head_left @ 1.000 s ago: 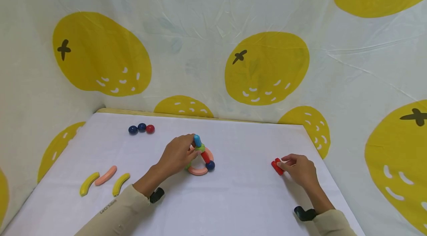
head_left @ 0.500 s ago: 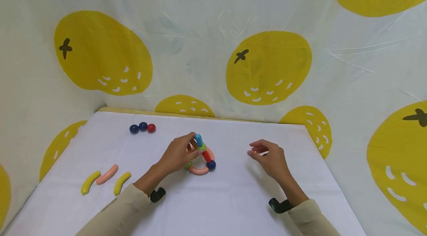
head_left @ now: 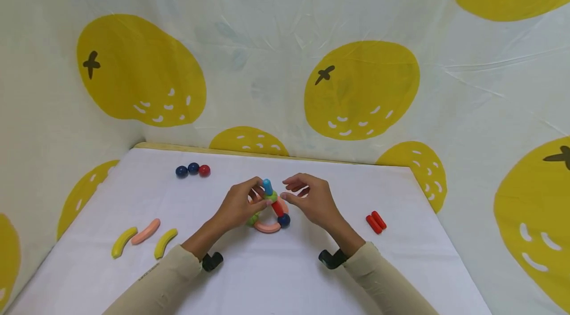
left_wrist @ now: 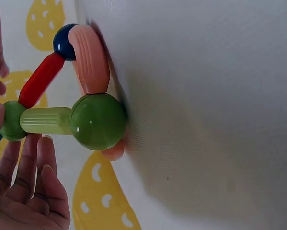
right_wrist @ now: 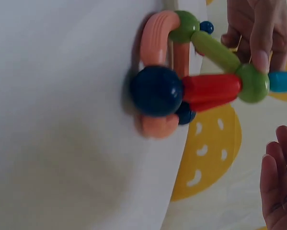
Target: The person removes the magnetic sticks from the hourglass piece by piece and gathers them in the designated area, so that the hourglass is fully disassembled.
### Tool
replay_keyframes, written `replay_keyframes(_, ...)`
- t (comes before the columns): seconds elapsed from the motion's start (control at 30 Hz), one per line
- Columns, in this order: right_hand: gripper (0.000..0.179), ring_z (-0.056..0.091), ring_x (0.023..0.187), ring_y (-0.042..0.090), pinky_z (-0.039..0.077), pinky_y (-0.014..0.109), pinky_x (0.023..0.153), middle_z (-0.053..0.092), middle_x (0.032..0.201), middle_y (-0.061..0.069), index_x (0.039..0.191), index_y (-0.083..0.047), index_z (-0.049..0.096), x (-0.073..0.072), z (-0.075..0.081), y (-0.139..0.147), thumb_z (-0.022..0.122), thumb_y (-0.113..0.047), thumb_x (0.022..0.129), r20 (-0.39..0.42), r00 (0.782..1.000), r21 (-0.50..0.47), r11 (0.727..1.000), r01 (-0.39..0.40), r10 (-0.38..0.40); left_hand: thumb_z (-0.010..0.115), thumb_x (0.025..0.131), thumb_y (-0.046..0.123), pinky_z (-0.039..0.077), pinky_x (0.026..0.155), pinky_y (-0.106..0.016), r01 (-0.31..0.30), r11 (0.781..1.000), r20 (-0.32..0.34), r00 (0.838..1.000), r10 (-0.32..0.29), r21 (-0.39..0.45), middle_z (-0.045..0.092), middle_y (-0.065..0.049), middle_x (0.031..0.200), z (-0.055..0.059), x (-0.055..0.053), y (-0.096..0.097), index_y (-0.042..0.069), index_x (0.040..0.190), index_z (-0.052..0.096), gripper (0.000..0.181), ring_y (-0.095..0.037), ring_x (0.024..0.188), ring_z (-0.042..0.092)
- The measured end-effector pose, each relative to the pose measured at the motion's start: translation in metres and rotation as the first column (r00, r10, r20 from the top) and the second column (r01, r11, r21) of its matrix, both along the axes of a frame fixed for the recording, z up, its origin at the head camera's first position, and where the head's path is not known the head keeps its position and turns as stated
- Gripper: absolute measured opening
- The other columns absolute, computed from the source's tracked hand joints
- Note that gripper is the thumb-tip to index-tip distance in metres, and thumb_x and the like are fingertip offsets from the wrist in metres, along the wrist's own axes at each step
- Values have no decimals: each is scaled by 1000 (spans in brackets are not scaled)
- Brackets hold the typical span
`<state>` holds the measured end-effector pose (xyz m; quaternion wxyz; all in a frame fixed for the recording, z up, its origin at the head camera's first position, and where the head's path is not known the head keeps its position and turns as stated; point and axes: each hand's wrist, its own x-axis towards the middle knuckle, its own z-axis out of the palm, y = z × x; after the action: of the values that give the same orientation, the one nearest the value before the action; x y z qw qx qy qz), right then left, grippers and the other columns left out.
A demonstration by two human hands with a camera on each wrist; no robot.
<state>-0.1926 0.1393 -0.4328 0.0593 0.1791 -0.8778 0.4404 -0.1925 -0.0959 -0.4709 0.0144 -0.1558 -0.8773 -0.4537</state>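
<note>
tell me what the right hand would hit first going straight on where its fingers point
Probably the blue stick, which stands on the green ball that the left hand pinches. The right hand points that way, but depth is unclear, so it might meet the ball instead.

Left sleeve point(head_left: 153, 285): beige, toward 7 o'clock
Lettering point(head_left: 148, 271): dark, blurred, sleeve's 11 o'clock edge
Right sleeve point(head_left: 387, 278): beige, toward 5 o'clock
Left wrist camera point(head_left: 213, 261): black, bent, cuff's 3 o'clock
Right wrist camera point(head_left: 331, 259): black, bent, cuff's 9 o'clock
</note>
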Motion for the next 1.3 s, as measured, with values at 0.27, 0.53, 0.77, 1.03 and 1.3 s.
replay_keyframes(0.27,25,73,97,21,64,41,82,78,103,-5,109,-19,78,-9,-3,-30,89,-26,88,-53,995,-21,996,-88,87,86,92,25,56,81,-29,11,1000,-23,1000,-11,3,75,7,98,-1,-2,1,25,114,70,28,-14,90,66)
replay_keyframes(0.53,19,73,94,11,62,27,82,77,100,-6,109,-19,73,-12,-3,-34,83,-25,94,21,997,-53,996,-70,71,86,92,27,55,79,-27,12,1000,-21,1000,-12,8,74,8,98,3,0,0,25,117,71,30,-14,91,66)
replay_keyframes(0.77,19,79,92,30,66,38,84,75,102,12,114,-8,68,-18,-9,-24,76,-19,100,191,978,-255,967,-28,79,86,92,28,55,79,-27,3,1000,0,1000,-3,17,74,7,97,4,1,-2,24,120,71,32,-15,91,66)
replay_keyframes(1.03,24,80,97,32,65,35,82,77,106,17,118,-7,66,-25,-3,-1,75,-22,101,225,974,-345,931,115,-37,86,92,28,56,80,-27,-14,1000,39,999,14,5,73,8,101,4,2,0,26,120,71,32,-14,93,65)
replay_keyframes(1.3,29,76,98,36,63,25,79,77,103,10,115,-13,72,-24,-8,48,80,-34,97,202,960,-195,953,233,-194,85,92,27,55,81,-29,-11,1000,38,999,11,4,72,8,101,2,3,0,27,119,70,31,-13,93,64)
